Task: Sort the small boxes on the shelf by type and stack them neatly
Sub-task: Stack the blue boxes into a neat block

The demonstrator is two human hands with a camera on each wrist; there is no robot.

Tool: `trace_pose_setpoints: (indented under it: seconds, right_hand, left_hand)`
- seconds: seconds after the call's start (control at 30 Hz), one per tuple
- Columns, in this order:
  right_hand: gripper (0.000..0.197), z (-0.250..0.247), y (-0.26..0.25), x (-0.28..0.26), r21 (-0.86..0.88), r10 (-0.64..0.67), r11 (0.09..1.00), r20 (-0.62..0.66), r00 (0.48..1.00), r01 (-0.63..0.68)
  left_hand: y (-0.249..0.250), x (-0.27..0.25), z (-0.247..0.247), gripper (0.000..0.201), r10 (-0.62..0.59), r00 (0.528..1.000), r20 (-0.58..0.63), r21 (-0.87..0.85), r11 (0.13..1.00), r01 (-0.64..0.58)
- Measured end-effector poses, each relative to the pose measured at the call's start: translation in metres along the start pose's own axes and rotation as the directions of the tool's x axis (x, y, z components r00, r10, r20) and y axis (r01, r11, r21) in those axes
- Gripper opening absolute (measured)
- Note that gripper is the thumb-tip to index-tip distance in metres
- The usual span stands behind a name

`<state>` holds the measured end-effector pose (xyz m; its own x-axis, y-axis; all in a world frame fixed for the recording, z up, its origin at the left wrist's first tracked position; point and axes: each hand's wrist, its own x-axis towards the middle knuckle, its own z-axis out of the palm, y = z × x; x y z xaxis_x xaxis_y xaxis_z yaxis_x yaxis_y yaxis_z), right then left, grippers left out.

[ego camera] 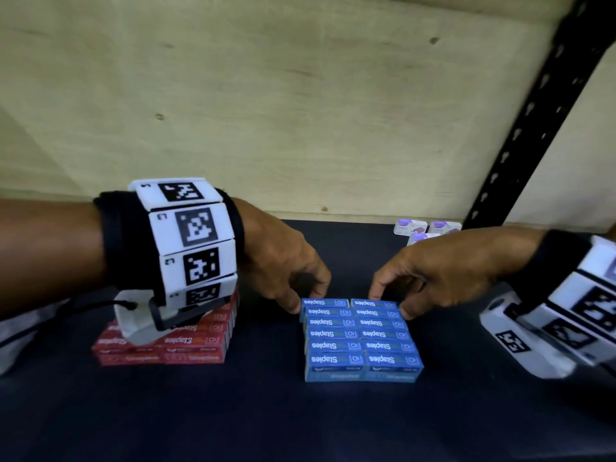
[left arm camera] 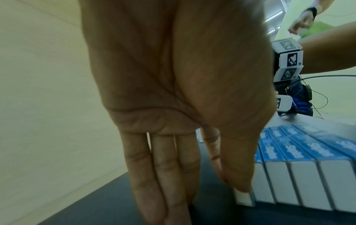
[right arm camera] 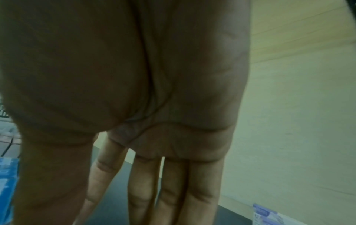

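Note:
A flat block of blue staples boxes (ego camera: pixel 361 338), two columns wide, lies on the dark shelf (ego camera: pixel 300 418). My left hand (ego camera: pixel 308 296) touches its far-left corner. In the left wrist view the fingers (left arm camera: pixel 165 175) are straight and the thumb presses the white end of a box (left arm camera: pixel 244 197) beside the blue boxes (left arm camera: pixel 308 152). My right hand (ego camera: pixel 393 295) touches the block's far-right corner with its thumb. Its fingers (right arm camera: pixel 173 182) hang straight, holding nothing. A stack of red staples boxes (ego camera: pixel 186 345) sits at the left, partly hidden under my left wrist.
White and purple boxes (ego camera: pixel 428 228) lie at the back right, one also showing as a white and purple box (right arm camera: pixel 267 216) in the right wrist view. A plywood back wall (ego camera: pixel 266 111) closes the shelf. A black slotted upright (ego camera: pixel 540 105) stands at the right.

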<state>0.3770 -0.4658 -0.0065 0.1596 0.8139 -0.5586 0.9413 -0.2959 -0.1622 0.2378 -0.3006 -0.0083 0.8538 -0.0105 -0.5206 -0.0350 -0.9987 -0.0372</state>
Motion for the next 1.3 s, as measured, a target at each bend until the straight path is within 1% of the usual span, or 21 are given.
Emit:
trace_pose_setpoints:
  seconds: [0.2, 0.27, 0.37, 0.4, 0.47, 0.5, 0.53, 0.63, 0.7, 0.73, 0.77, 0.87, 0.93, 0.97, 1.03, 1.13, 1.2, 1.3]
  right_hand:
    - [0.03, 0.001, -0.001, 0.0, 0.017, 0.01, 1.0, -0.004, 1.0, -0.01]
    - [0.035, -0.001, -0.001, -0.001, 0.022, 0.034, 0.999, -0.009, 0.999, -0.033]
    - [0.042, -0.003, -0.001, -0.01, 0.084, 0.101, 0.991, -0.003, 0.995, -0.1]
    - [0.043, -0.002, 0.0, -0.013, 0.112, 0.116, 0.987, -0.007, 0.993, -0.114]
    - [0.048, -0.001, -0.005, -0.022, 0.112, 0.156, 0.982, 0.0, 0.988, -0.155]
    - [0.053, -0.001, -0.009, -0.028, 0.081, 0.172, 0.982, 0.007, 0.985, -0.172]
    - [0.059, -0.001, -0.013, -0.035, 0.038, 0.189, 0.981, 0.016, 0.982, -0.19]
    - [0.083, 0.0, -0.026, -0.049, -0.081, 0.266, 0.961, 0.016, 0.964, -0.264]
    - [0.094, 0.004, -0.03, -0.051, -0.117, 0.299, 0.948, 0.01, 0.954, -0.296]
    - [0.095, 0.006, -0.03, -0.05, -0.127, 0.303, 0.945, 0.004, 0.953, -0.3]
    - [0.093, 0.009, -0.031, -0.05, -0.132, 0.3, 0.945, -0.009, 0.954, -0.299]
    - [0.073, 0.017, -0.03, -0.042, -0.133, 0.262, 0.953, -0.093, 0.961, -0.273]
    - [0.063, 0.02, -0.028, -0.035, -0.142, 0.222, 0.959, -0.149, 0.963, -0.244]
    - [0.059, 0.021, -0.027, -0.033, -0.145, 0.216, 0.96, -0.152, 0.964, -0.238]
    - [0.06, 0.019, -0.027, -0.032, -0.131, 0.231, 0.961, -0.101, 0.968, -0.243]
    - [0.071, 0.016, -0.028, -0.035, -0.103, 0.257, 0.961, -0.007, 0.966, -0.256]
    - [0.074, 0.015, -0.03, -0.037, -0.091, 0.253, 0.963, -0.012, 0.967, -0.253]
    - [0.07, 0.016, -0.031, -0.035, -0.076, 0.241, 0.967, -0.052, 0.969, -0.244]
  left_hand:
    - [0.004, 0.0, -0.001, 0.022, -0.004, 1.0, -0.006, 0.009, 1.0, 0.004]
    - [0.004, -0.002, -0.002, 0.023, -0.028, 1.0, -0.004, -0.003, 1.0, 0.028]
    - [0.003, -0.007, -0.003, 0.033, -0.111, 0.994, 0.0, -0.113, 0.987, 0.111]
    - [0.004, -0.01, -0.004, 0.031, -0.134, 0.991, -0.005, -0.178, 0.975, 0.131]
    - [0.009, -0.018, -0.007, 0.018, -0.165, 0.984, -0.06, -0.273, 0.951, 0.143]
    - [0.012, -0.023, -0.01, 0.019, -0.17, 0.981, -0.089, -0.287, 0.948, 0.138]
    - [0.015, -0.027, -0.013, 0.031, -0.173, 0.98, -0.097, -0.28, 0.95, 0.14]
    - [0.029, -0.036, -0.018, 0.068, -0.188, 0.981, -0.047, -0.204, 0.963, 0.174]
    - [0.037, -0.034, -0.016, 0.083, -0.178, 0.984, -0.014, -0.161, 0.972, 0.173]
    - [0.041, -0.033, -0.013, 0.085, -0.168, 0.986, -0.011, -0.14, 0.976, 0.165]
    - [0.044, -0.031, -0.01, 0.085, -0.158, 0.987, -0.022, -0.109, 0.982, 0.154]
    - [0.048, -0.023, -0.004, 0.075, -0.123, 0.99, -0.076, -0.016, 0.992, 0.122]
    - [0.048, -0.021, -0.004, 0.072, -0.131, 0.988, -0.079, -0.019, 0.991, 0.13]
    - [0.048, -0.02, -0.003, 0.071, -0.136, 0.988, -0.076, -0.027, 0.991, 0.134]
    - [0.046, -0.02, -0.002, 0.068, -0.133, 0.988, -0.072, -0.041, 0.991, 0.131]
    - [0.044, -0.019, 0.0, 0.066, -0.129, 0.988, -0.082, -0.074, 0.99, 0.123]
    - [0.042, -0.017, 0.001, 0.064, -0.126, 0.988, -0.094, -0.097, 0.988, 0.117]
    - [0.04, -0.015, 0.003, 0.062, -0.131, 0.986, -0.106, -0.157, 0.981, 0.114]
